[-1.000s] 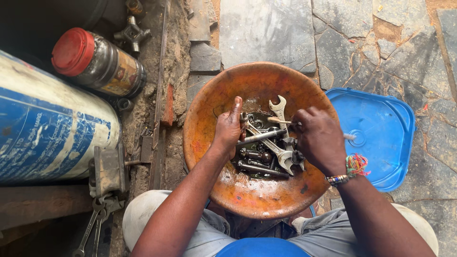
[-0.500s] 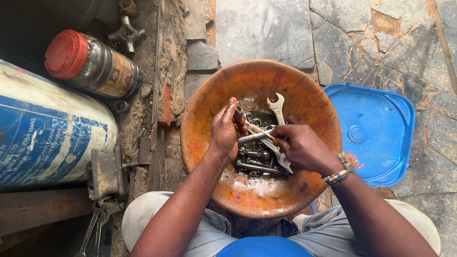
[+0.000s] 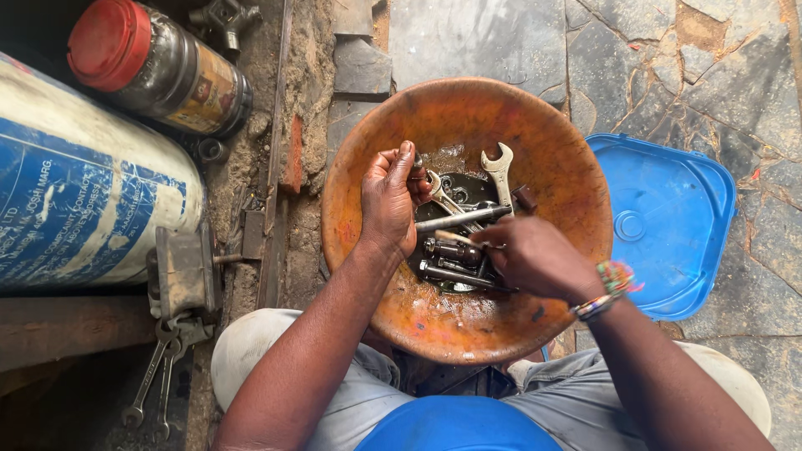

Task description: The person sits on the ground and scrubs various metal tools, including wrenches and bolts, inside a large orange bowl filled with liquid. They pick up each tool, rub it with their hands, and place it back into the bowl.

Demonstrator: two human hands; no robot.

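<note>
Pinching a small dark part between thumb and fingers, our left hand (image 3: 391,199) sits at ten o'clock in the orange bowl (image 3: 543,150). Our right hand (image 3: 535,259), at four o'clock, closes on a thin stick (image 3: 458,238) above the oily tools (image 3: 455,250). We see a wrench (image 3: 499,171) at twelve o'clock and a blue lid (image 3: 668,225) at three o'clock beside the bowl.

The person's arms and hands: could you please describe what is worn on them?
Both forearms are bare, with no sleeves or gloves showing. The left hand wears nothing visible. The right hand has a stack of multicoloured beaded bracelets at the wrist, with a small tuft of coloured threads on the outer side.
</note>
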